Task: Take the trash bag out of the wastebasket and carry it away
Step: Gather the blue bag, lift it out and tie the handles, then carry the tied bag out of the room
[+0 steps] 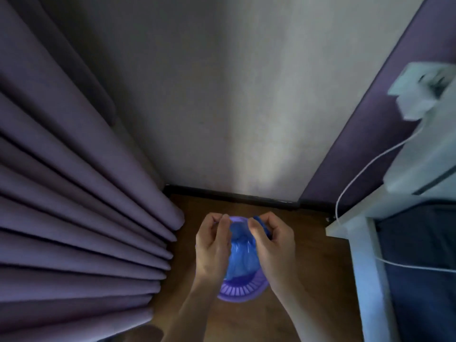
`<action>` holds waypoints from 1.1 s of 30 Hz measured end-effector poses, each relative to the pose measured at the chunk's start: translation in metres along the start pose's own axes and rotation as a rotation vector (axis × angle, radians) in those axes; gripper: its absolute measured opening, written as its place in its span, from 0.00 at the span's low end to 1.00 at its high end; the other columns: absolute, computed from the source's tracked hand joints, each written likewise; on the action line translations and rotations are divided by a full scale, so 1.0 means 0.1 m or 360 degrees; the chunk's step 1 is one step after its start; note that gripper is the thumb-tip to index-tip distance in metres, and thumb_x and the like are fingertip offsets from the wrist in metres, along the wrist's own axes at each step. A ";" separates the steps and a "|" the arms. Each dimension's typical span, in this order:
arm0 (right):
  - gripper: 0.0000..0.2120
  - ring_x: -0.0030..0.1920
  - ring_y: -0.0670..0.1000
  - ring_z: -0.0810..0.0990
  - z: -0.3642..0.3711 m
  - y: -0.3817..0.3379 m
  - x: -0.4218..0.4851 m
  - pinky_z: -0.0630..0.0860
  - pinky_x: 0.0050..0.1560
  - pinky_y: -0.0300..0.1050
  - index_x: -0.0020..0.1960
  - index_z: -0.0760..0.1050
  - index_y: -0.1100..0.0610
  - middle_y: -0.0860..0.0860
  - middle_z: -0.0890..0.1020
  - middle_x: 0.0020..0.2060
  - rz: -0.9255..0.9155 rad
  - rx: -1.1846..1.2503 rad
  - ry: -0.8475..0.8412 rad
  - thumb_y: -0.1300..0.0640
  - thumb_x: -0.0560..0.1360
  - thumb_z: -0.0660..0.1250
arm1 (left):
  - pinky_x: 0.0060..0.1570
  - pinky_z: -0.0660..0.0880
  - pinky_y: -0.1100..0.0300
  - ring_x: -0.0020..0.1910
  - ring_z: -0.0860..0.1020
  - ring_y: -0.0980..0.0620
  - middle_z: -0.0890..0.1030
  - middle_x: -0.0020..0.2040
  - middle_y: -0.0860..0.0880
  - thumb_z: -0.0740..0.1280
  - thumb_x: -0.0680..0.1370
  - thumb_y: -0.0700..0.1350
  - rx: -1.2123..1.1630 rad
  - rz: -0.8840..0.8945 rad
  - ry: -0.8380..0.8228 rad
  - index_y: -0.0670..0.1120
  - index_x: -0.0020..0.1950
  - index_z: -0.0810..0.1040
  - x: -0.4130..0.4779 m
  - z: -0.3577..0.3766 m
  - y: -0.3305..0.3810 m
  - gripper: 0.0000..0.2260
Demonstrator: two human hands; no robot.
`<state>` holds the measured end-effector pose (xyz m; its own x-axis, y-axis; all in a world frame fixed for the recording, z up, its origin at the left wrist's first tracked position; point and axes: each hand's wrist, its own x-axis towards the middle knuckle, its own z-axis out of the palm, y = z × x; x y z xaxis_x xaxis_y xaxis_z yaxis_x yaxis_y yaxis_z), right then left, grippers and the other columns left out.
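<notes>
— Both hands are up close together. What are they doing?

— They pinch the blue trash bag (243, 257). The left hand (213, 245) has its fingers curled tight on one side of the bag's top. The right hand (274, 243) is curled tight on the other side, with a bit of blue plastic poking out past its fingers.

— Where is the bag?

— Right between the two hands. Its top is bunched up into a lump, and the rest spreads out wide below. It sits over the purple wastebasket (243, 291).

— Is the bag in the basket or lifted out?

— I can't tell. The hands and the bag hide the inside. I only see the basket's round rim with little slots, down near the wrists.

— What is the basket on?

— A brown wooden floor (308, 243), in a corner.

— What else is near?

— Purple curtains (74, 193) hang in big folds on the left. A pale wall (222, 95) is straight ahead. A white table (365, 243) stands on the right, and a white cable (357, 178) hangs down by it.
</notes>
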<state>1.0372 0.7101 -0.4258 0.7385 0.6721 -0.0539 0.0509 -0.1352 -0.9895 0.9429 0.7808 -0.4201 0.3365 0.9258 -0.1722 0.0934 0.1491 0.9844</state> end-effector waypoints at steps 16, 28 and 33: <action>0.11 0.32 0.48 0.74 -0.42 -4.42 -0.98 0.72 0.36 0.36 0.38 0.75 0.64 0.62 0.76 0.32 -0.0023 0.0082 0.0067 0.63 0.78 0.67 | 0.33 0.71 0.53 0.30 0.71 0.51 0.73 0.30 0.50 0.64 0.80 0.41 0.0054 0.0049 -0.0022 0.46 0.39 0.76 -1.42 -0.58 4.14 0.10; 0.12 0.31 0.47 0.71 -0.01 -4.81 -1.27 0.72 0.36 0.42 0.36 0.73 0.60 0.57 0.73 0.28 -0.0147 0.0124 0.0031 0.62 0.78 0.67 | 0.36 0.71 0.49 0.33 0.72 0.48 0.73 0.32 0.48 0.63 0.80 0.46 -0.0021 0.0125 0.0081 0.48 0.38 0.75 -1.64 -1.13 4.42 0.11; 0.14 0.30 0.50 0.69 0.31 -4.81 -1.33 0.71 0.35 0.48 0.35 0.69 0.59 0.59 0.71 0.28 -0.0197 0.0120 -0.0098 0.55 0.77 0.65 | 0.35 0.71 0.50 0.32 0.71 0.49 0.73 0.31 0.48 0.63 0.79 0.46 -0.0076 0.0164 0.0158 0.48 0.39 0.76 -1.61 -1.42 4.46 0.10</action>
<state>0.8937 0.7079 0.0529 0.6869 0.7240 0.0636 0.0866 0.0053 -0.9962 0.7974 0.7471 0.0518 0.2475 0.9665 -0.0682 0.0180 0.0658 0.9977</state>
